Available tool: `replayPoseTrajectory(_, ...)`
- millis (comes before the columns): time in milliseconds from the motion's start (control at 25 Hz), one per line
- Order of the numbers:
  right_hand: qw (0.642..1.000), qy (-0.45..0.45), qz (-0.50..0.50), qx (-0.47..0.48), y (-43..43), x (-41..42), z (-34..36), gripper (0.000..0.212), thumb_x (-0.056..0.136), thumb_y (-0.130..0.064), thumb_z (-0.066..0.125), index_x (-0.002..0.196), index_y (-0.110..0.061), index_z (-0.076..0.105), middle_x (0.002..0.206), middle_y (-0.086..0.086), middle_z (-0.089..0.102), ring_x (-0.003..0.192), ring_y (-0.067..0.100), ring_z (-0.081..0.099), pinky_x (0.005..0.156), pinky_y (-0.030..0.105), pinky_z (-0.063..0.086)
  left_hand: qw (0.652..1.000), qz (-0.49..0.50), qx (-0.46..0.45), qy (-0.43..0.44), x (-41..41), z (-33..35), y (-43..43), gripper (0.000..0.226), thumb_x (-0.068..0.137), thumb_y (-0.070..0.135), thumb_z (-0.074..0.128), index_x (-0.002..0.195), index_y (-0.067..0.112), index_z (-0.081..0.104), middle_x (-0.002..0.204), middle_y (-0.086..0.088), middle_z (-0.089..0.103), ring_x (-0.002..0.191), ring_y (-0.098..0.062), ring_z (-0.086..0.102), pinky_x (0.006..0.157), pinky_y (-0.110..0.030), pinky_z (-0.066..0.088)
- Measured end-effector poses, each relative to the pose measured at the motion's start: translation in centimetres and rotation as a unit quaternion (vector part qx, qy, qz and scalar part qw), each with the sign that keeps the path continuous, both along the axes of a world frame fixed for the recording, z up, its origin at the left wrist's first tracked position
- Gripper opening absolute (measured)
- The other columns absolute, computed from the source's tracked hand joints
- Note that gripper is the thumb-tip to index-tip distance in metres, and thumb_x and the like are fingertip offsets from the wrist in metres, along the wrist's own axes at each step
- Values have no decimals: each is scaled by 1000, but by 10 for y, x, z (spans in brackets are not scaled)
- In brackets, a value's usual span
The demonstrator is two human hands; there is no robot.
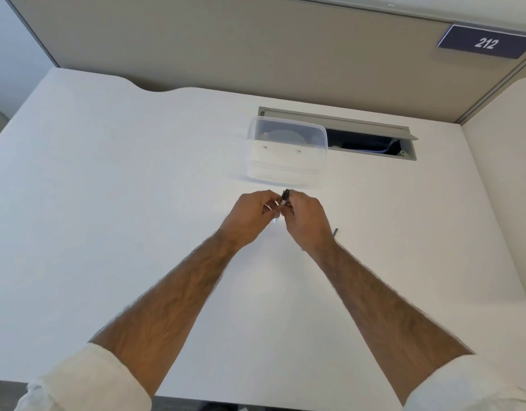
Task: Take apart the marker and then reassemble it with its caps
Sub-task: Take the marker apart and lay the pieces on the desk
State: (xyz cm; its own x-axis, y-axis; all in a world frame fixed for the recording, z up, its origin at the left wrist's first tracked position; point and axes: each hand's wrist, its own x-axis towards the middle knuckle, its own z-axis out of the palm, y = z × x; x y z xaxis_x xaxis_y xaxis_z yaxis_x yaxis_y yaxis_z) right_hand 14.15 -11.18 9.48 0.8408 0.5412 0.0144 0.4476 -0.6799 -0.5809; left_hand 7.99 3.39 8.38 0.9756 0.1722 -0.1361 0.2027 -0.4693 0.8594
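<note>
Both of my hands meet over the middle of the white desk (107, 203). A thin dark marker (285, 196) stands up between them, its black top end poking out above my fingers. My right hand (306, 221) is closed around it. My left hand (253, 218) pinches it from the left side, fingers curled. The lower part of the marker is hidden inside my hands. A small dark piece (335, 232) lies on the desk just right of my right wrist, partly hidden; I cannot tell what part it is.
A clear plastic container (287, 152) stands on the desk just beyond my hands. Behind it is an open cable hatch (371, 140) in the desk. A beige partition wall with a "212" sign (485, 43) rises at the back.
</note>
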Motion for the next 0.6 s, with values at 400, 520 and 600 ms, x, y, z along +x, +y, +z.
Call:
replayPoseTrajectory(400,1000,15,11,16,0,-12,-7,14,98,-13,55,88,-6,61,82,7,68,73,28,62,67,45,51,1000,0,12,2,-5,-13,2,16,96,18,63,88,32,62,85,15,74,79,-2,71,75,-36,60)
replayPoseTrajectory(520,999,35,14,14,0,-11,-11,15,99,-15,54,89,-6,61,83,7,69,75,28,63,69,46,52,1000,4,-2,20,-7,-18,1,11,96,22,64,90,31,64,86,17,75,80,1,71,80,-42,61)
replayPoseTrajectory(600,1000,22,8,20,1,-11,-12,16,99,-16,54,88,-7,61,83,5,68,74,27,62,68,44,52,1000,21,-3,18,-6,-19,3,8,96,25,66,94,33,68,86,21,75,81,4,71,81,-40,62)
